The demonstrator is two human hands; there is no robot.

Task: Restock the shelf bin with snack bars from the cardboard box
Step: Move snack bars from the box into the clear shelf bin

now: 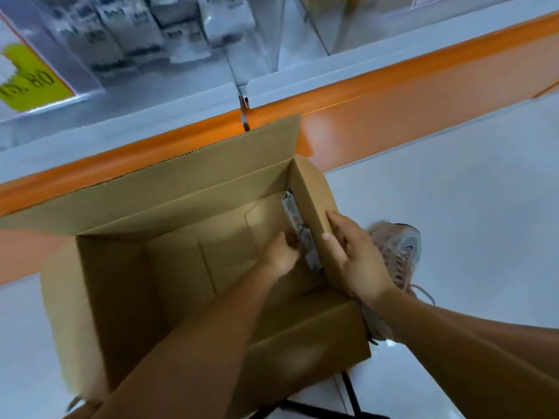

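Note:
An open cardboard box [169, 261] stands on the floor below me, flaps spread. A few snack bars [295, 220] in silvery wrappers lie along its right inner wall. My left hand [279, 257] is deep inside the box with its fingers curled on those bars. My right hand [354, 258] rests on the box's right flap with straight fingers, pressing it outward. The clear shelf bin [157, 71] sits above, holding several white packs, blurred.
An orange shelf base [393, 95] runs across behind the box. A yellow price tag [27, 77] hangs at the top left. My shoe [399, 252] is just right of the box, on a pale floor. A black frame [348, 397] shows under the box.

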